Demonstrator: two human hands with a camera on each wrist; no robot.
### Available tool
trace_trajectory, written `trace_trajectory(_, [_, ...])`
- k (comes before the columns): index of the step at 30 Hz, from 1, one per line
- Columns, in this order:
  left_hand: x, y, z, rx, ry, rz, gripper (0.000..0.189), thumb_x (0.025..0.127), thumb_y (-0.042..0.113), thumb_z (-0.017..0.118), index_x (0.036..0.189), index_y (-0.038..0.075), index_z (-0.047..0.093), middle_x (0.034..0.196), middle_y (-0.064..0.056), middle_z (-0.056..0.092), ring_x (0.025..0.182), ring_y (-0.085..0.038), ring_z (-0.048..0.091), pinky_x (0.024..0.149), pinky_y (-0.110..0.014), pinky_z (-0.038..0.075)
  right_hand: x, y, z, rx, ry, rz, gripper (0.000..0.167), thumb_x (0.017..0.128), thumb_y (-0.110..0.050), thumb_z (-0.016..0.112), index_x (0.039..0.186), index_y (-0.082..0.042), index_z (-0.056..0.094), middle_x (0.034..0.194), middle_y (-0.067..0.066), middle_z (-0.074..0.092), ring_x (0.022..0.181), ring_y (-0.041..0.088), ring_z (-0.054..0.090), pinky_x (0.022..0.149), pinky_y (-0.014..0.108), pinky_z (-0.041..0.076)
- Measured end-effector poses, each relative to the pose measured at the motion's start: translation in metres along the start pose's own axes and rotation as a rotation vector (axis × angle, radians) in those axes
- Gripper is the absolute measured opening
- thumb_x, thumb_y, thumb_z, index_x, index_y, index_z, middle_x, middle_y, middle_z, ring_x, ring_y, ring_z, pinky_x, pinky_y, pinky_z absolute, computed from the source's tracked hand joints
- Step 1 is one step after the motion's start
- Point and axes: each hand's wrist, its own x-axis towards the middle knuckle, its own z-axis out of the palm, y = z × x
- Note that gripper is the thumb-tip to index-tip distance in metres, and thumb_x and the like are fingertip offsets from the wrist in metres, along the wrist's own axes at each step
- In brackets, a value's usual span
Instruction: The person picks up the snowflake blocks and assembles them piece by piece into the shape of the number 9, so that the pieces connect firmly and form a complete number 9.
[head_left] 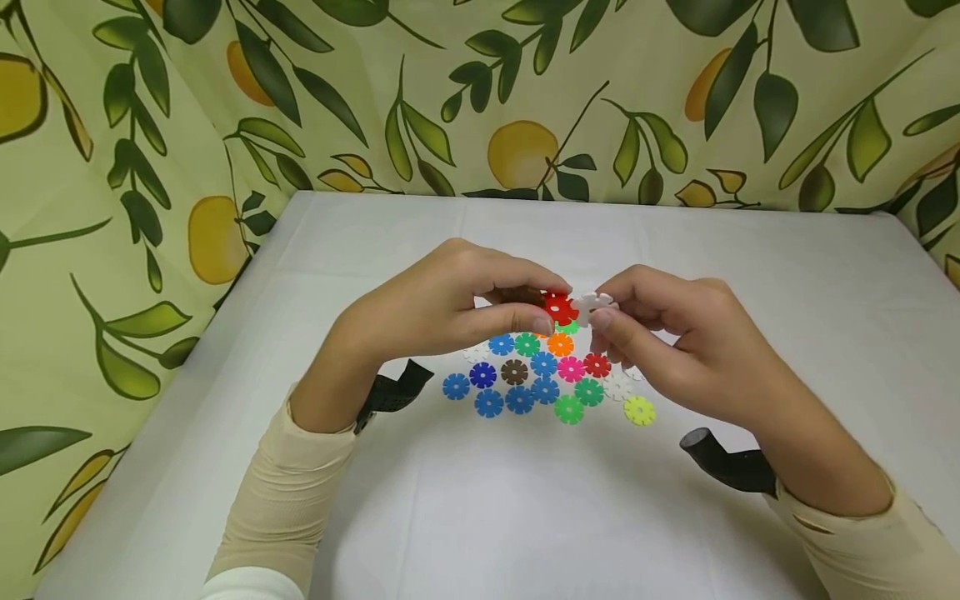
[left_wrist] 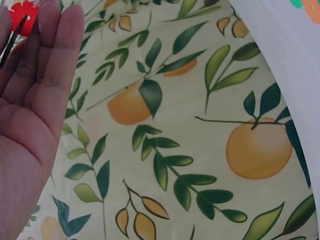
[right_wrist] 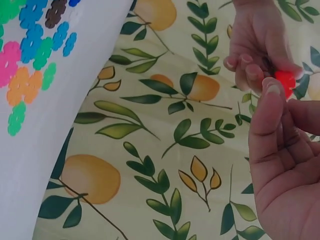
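In the head view my left hand (head_left: 480, 304) pinches a red notched disc (head_left: 560, 309) between thumb and fingers. Facing it, my right hand (head_left: 675, 333) pinches a white notched disc (head_left: 590, 308). The two flat discs meet edge to edge, raised over the table, and the white one overlaps the red one's side in this view. The left wrist view shows the red disc (left_wrist: 24, 19) by the left fingertips. From the right wrist, the red disc (right_wrist: 286, 82) shows between both hands, while the white one is hidden behind the right fingers (right_wrist: 267, 107).
Several loose notched discs, blue, green, brown (head_left: 514, 372), pink, orange and yellow (head_left: 640, 410), lie under the hands on the white table (head_left: 525, 517). Black wrist mounts (head_left: 727, 462) stick out from both wrists. A leaf-and-fruit patterned cloth (head_left: 450, 100) hangs behind and at the sides.
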Motion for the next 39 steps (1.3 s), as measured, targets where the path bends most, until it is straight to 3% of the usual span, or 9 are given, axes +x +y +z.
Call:
trace_trajectory(5, [0.000,0.000,0.001,-0.034,0.050,0.049,0.028,0.092,0.006,0.073,0.118,-0.004,0.070,0.102,-0.003,0.074,0.089,-0.004,0.067,0.078,-0.026,0.055,0.000,-0.003,0.004,0.117,0.000,0.027,0.017,0.090,0.015,0.063,0.097,0.000,0.062,0.079,-0.003,0.067,0.063,0.011,0.064,0.056,0.025,0.054])
trace_trajectory(12, [-0.001,-0.002,0.005,-0.233,0.063,0.038,0.025,0.090,-0.005,0.070,0.115,-0.010,0.069,0.095,-0.007,0.074,0.079,-0.009,0.070,0.074,-0.032,0.059,0.000,-0.002,0.008,0.228,0.008,0.005,0.002,0.096,0.006,0.060,0.096,0.005,0.060,0.076,0.001,0.065,0.062,0.013,0.062,0.053,0.025,0.053])
trace_trajectory(20, [0.001,-0.004,0.009,-0.337,0.047,-0.016,0.024,0.090,-0.008,0.069,0.114,-0.012,0.068,0.089,-0.007,0.073,0.073,-0.014,0.071,0.070,-0.034,0.060,-0.002,-0.006,0.011,0.218,0.036,0.081,0.017,0.091,0.017,0.059,0.093,0.000,0.059,0.072,-0.001,0.063,0.058,0.013,0.059,0.049,0.026,0.051])
trace_trajectory(24, [0.002,-0.004,0.009,-0.346,0.033,-0.051,0.024,0.090,-0.006,0.070,0.113,-0.012,0.069,0.088,-0.006,0.073,0.072,-0.014,0.071,0.069,-0.034,0.060,-0.002,-0.008,0.014,0.194,0.042,0.117,0.017,0.093,0.015,0.059,0.091,-0.003,0.059,0.071,-0.002,0.062,0.055,0.014,0.057,0.048,0.027,0.051])
trace_trajectory(32, [0.002,-0.005,0.009,-0.377,-0.025,-0.086,0.021,0.091,-0.004,0.070,0.111,-0.010,0.071,0.088,-0.005,0.073,0.072,-0.016,0.071,0.070,-0.035,0.060,-0.001,-0.006,0.016,0.199,0.012,0.108,0.018,0.095,0.011,0.058,0.091,-0.006,0.060,0.070,-0.005,0.061,0.052,0.013,0.055,0.047,0.026,0.050])
trace_trajectory(36, [0.002,-0.005,0.007,-0.340,-0.037,-0.106,0.021,0.093,-0.002,0.069,0.112,-0.008,0.071,0.089,-0.004,0.073,0.074,-0.014,0.071,0.072,-0.034,0.060,-0.001,-0.005,0.018,0.186,0.008,0.120,0.015,0.095,0.009,0.060,0.092,-0.006,0.060,0.071,-0.006,0.060,0.053,0.013,0.055,0.047,0.027,0.050])
trace_trajectory(39, [0.000,-0.004,0.005,-0.258,-0.071,-0.129,0.023,0.095,0.004,0.069,0.117,-0.003,0.071,0.089,0.000,0.072,0.075,-0.011,0.069,0.072,-0.031,0.059,0.000,-0.004,0.018,0.137,-0.005,0.113,0.013,0.096,0.006,0.061,0.094,-0.007,0.061,0.071,-0.008,0.059,0.055,0.011,0.054,0.048,0.025,0.049])
